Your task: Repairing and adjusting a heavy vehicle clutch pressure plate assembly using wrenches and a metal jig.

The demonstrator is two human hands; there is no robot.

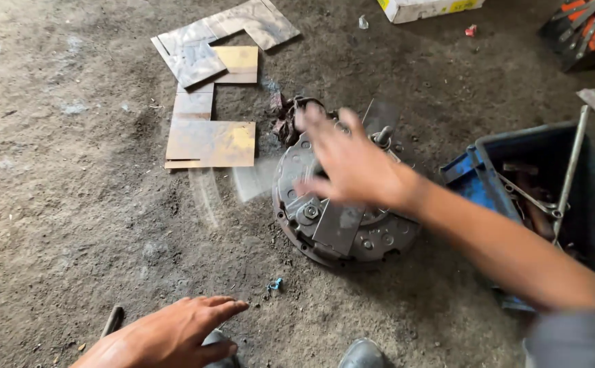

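R hand [352, 160] blurred over round metal housing [342, 218], grip can't tell; L hand [168, 334] spread, empty, wrist cut off.

Round grey metal housing [342, 211] flat on ground

A rough repair workshop: a dirty concrete floor [72, 225], a round metal machine part [342, 215] at centre, cut metal plates [212, 140] far left, a blue bin [550, 191] of tools right.
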